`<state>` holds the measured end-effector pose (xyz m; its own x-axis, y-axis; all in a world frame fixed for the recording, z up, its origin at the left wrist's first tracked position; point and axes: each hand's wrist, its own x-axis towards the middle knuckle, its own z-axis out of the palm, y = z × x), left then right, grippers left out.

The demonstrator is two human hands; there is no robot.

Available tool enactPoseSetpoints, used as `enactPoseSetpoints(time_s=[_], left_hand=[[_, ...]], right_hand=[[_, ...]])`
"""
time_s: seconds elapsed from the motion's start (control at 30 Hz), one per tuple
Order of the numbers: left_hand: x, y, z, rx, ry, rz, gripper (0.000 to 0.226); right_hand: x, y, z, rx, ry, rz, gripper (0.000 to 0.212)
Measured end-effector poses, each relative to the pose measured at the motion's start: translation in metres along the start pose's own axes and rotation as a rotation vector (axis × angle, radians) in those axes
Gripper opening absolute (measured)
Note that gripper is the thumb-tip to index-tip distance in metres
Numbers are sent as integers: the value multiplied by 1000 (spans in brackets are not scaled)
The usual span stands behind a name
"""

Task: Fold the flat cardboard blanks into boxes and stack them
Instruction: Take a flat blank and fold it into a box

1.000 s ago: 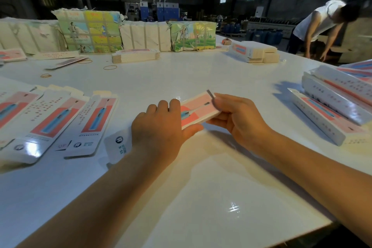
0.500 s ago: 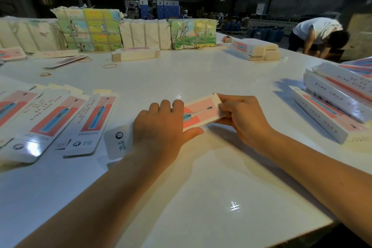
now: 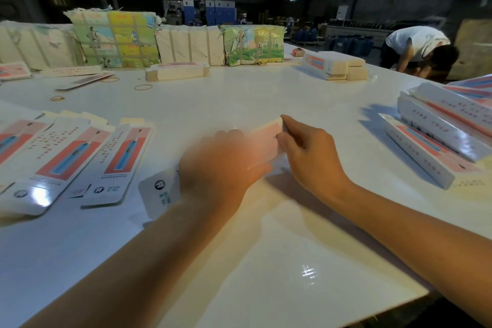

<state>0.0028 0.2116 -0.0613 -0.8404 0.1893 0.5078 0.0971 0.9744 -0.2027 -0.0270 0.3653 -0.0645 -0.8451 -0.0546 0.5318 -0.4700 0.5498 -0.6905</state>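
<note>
Long pink-and-white printed cardboard box [image 3: 266, 141], motion-blurred, rounded white hang tab at near end, lay gripped lengthwise by left hand [image 3: 221, 168], right hand [image 3: 308, 152] pinched its far end.

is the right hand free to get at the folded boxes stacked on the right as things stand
Probably not yet: the right hand pinches the box that the left hand also holds. The bare table towards the folded boxes looks unobstructed.

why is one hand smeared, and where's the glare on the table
Head view: the left hand and the box it holds are motion-blurred, while the right hand at the box's end is sharp; a lamp reflects as a bright spot on the table, with more glare on the flat blanks; the far hall is dim.
</note>
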Motion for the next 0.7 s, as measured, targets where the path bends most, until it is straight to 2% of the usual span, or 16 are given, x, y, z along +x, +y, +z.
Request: enactPoseSetpoints(time_s=[0.13, 0.3, 0.57, 0.7], left_hand=[[7, -4, 8, -59, 43, -63, 95], [9, -10, 13, -35, 13, -79, 86], [7, -4, 12, -26, 12, -72, 98], [7, -6, 12, -30, 8, -66, 96]], right_hand=[[7, 0, -2, 134, 21, 120, 11], [11, 9, -3, 109, 105, 239, 18], [5, 7, -1, 23, 127, 137, 26], [8, 7, 0, 94, 90, 159, 12]])
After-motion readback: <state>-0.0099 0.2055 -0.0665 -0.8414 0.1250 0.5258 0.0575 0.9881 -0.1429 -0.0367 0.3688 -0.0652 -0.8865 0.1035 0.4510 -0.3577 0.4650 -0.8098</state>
